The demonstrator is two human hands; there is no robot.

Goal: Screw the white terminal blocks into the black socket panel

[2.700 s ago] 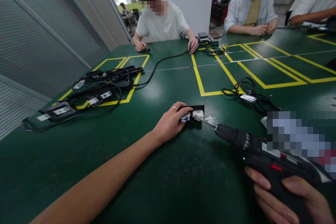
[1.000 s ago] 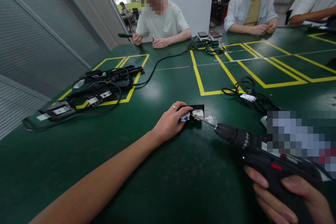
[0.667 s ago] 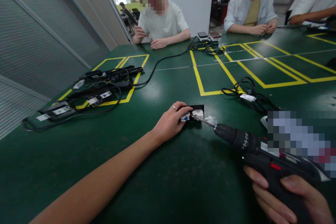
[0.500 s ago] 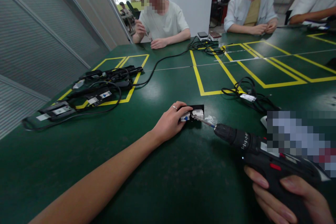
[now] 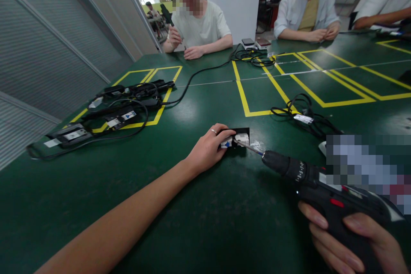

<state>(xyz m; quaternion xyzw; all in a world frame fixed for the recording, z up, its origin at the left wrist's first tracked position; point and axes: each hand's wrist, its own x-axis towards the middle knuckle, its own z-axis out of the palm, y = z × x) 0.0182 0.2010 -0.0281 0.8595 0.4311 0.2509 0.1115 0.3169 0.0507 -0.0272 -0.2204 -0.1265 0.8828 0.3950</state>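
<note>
My left hand [image 5: 207, 147], with a ring on one finger, grips the left end of a small black case with white labelled parts [image 5: 242, 138] on the green table. Its fingers curl over the case's top and side and hide part of it. In my right hand [image 5: 349, 239] is a black cordless drill [image 5: 308, 180], held by its handle. From the chuck a long screwdriver bit [image 5: 252, 149] points left, its tip at the middle of the case. A scrap of clear plastic [image 5: 257, 144] lies just right of the case.
Black adapters with cables [image 5: 128, 102] lie at left among yellow tape outlines. A coiled black cable [image 5: 302, 109] sits at right, beside a blurred-out object [image 5: 362, 167]. Across the table a person [image 5: 204, 21] holds a tool; another person [image 5: 308, 15] sits farther right.
My hands, the drill and the case stay in almost the same place. Across the table, the person's raised hand and tool have shifted slightly.
</note>
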